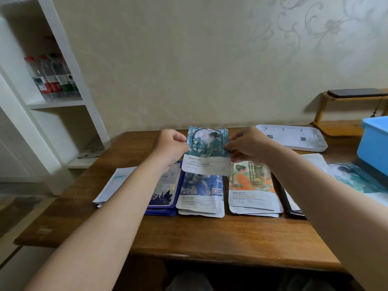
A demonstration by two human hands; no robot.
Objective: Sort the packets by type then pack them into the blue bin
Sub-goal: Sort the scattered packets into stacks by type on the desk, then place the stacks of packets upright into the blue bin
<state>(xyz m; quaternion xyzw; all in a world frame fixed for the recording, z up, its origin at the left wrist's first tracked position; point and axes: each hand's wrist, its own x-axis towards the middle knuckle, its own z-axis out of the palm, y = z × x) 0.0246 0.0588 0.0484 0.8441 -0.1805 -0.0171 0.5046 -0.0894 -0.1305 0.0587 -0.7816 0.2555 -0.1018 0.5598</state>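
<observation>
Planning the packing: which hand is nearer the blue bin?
Right. The right hand pinches the teal packet at the edge facing the blue bin; the left hand pinches the far edge.

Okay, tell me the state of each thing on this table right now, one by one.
Green packet: held upright in the air.
Left hand: pinches its left edge.
Right hand: pinches its right edge.
Blue-picture pile: stacked flat.
Orange pile: stacked flat.
Navy pile: flat, partly hidden.
Blue bin: at the right, inside unseen.
</observation>
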